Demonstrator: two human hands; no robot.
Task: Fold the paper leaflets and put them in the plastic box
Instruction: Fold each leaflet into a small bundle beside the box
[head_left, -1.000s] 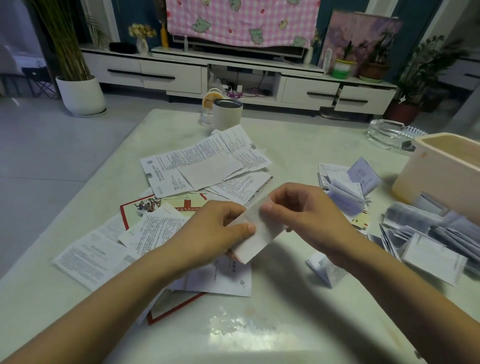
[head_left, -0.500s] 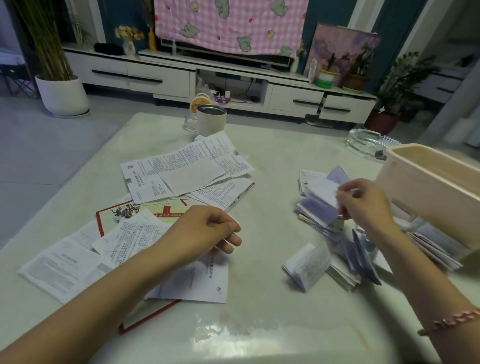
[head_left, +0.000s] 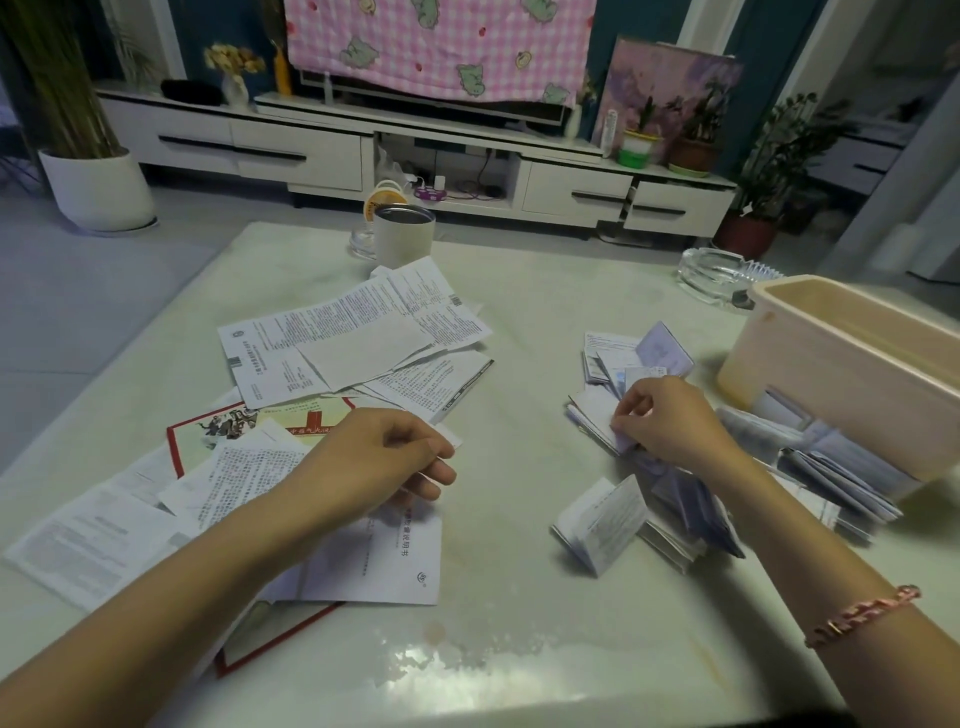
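Folded leaflets (head_left: 685, 514) lie heaped on the worktop (head_left: 519, 649) just beside the plastic box (head_left: 831, 374); the right hand (head_left: 670, 421) pinches one folded leaflet (head_left: 597, 415) atop the heap. The left hand (head_left: 384, 457) hangs loosely curled, holding nothing, over the unfolded leaflets (head_left: 332, 353).

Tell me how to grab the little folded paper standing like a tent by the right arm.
Probably pinch the raised top edge of the folded paper from above, reaching in from the near side. It stands off the table like a tent, so that edge is free, and bare table lies in front of it.
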